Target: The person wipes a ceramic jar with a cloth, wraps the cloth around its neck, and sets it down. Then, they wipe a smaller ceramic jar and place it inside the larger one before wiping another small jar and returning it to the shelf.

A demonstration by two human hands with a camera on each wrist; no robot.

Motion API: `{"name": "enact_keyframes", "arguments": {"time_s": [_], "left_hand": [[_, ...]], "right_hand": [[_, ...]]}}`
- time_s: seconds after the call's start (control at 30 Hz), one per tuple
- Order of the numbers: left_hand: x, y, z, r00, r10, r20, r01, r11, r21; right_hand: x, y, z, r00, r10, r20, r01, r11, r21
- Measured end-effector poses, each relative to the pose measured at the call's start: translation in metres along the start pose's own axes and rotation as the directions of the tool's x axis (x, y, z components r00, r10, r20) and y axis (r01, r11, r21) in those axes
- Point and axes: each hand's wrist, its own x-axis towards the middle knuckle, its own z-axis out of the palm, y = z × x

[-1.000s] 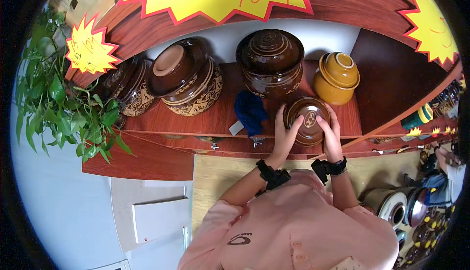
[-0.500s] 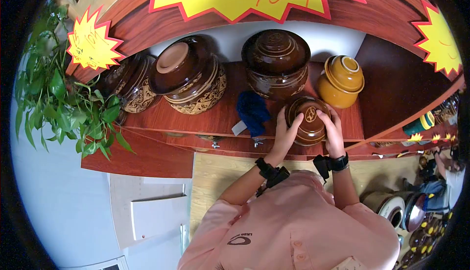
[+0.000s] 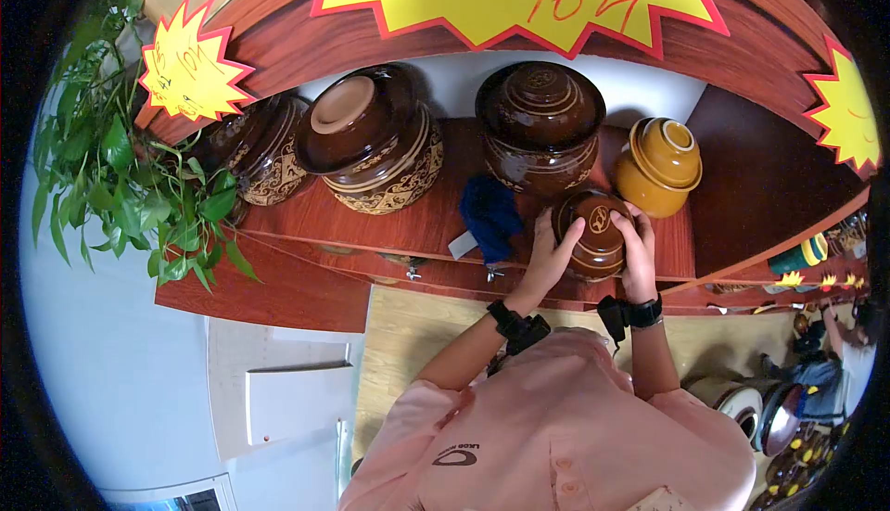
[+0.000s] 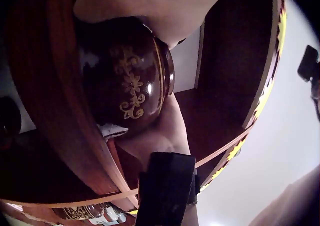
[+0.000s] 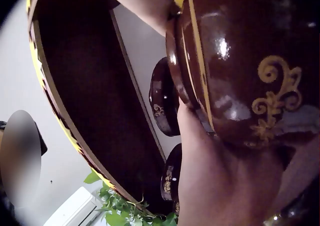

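A small glossy brown lidded jar (image 3: 598,256) is held between both hands at the shelf's front edge. My left hand (image 3: 553,253) grips its left side and my right hand (image 3: 639,253) its right side, both thumbs over the lid. In the left wrist view the jar's dark belly (image 4: 132,81) carries a gold floral scroll. The right wrist view shows the same kind of pattern below gold rim lines on the jar wall (image 5: 230,56). Just behind it stands a mustard-yellow lidded jar (image 3: 656,177), close to my right fingers.
A large dark lidded jar (image 3: 540,131) and patterned brown jars (image 3: 385,163) stand along the red-brown shelf (image 3: 324,229). A blue cloth (image 3: 491,219) lies left of my hands. Yellow price signs (image 3: 501,1) hang on the upper board; a leafy plant (image 3: 116,196) trails at left.
The head view has swung so that the shelf and its jars sit farther right in the picture. Both hands keep their hold on the small brown jar, which leans slightly differently.
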Motion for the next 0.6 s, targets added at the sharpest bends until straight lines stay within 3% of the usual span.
{"name": "enact_keyframes", "arguments": {"time_s": [0.33,0.6], "left_hand": [[0.006,-0.012,-0.001,1.0,-0.012,0.021,0.011,0.996,0.088],[0.006,-0.02,0.002,0.999,0.041,-0.001,-0.04,0.995,0.087]], "right_hand": [[0.006,0.012,-0.008,0.993,-0.07,-0.097,0.062,0.995,-0.081],[0.001,0.021,-0.012,0.957,-0.266,-0.117,0.239,0.949,-0.204]]}}
